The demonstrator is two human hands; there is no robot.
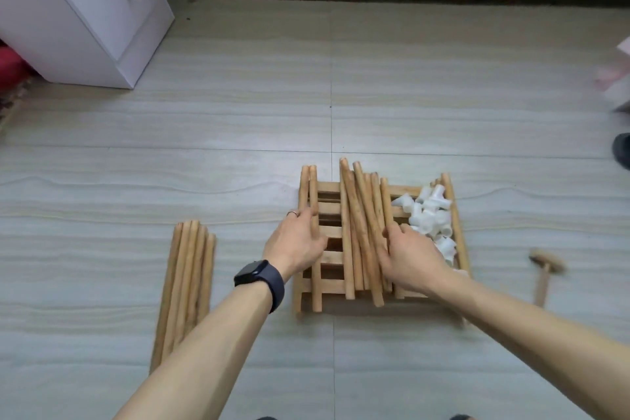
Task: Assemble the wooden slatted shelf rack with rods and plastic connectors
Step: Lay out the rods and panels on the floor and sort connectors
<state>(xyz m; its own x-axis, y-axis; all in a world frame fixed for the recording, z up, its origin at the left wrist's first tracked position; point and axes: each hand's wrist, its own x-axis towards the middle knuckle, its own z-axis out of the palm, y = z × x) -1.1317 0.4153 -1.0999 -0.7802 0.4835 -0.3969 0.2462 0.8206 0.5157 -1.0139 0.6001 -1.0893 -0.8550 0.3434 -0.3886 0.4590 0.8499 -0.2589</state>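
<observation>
So the tiled floor [409, 78] is taking up basically the whole view, with a white cabinet [85, 17] standing in the far left corner against the wall. The stack of slatted shelf panels [332, 266] is lying flat on the floor right in front of the person, a bit right of center. A bundle of rods [185, 283] is lying on the floor well to the left of it, all lined up side by side and pointing away from the camera.

More loose rods [363, 215] are lying lengthwise across the top of the panels, plus a pair of rods [308, 187] sitting along the left edge. A pile of white plastic connectors [431, 215] is heaped on the right part of the panels.

The left hand [295, 244] is reaching over that left pair, its fingers [312, 218] lying straight and close together on the rods, thumb sticking out to the side. The right hand [414, 257] is resting on the loose rods just beside the connectors, its fingers [392, 235] bending down at the tips. Honestly can't tell if they're hooking a rod or just pressing.

A small wooden mallet [545, 269] is lying on the floor off to the right. A dark watch [259, 274] is sitting on the left wrist, and a ring [292, 213] on a left finger.
</observation>
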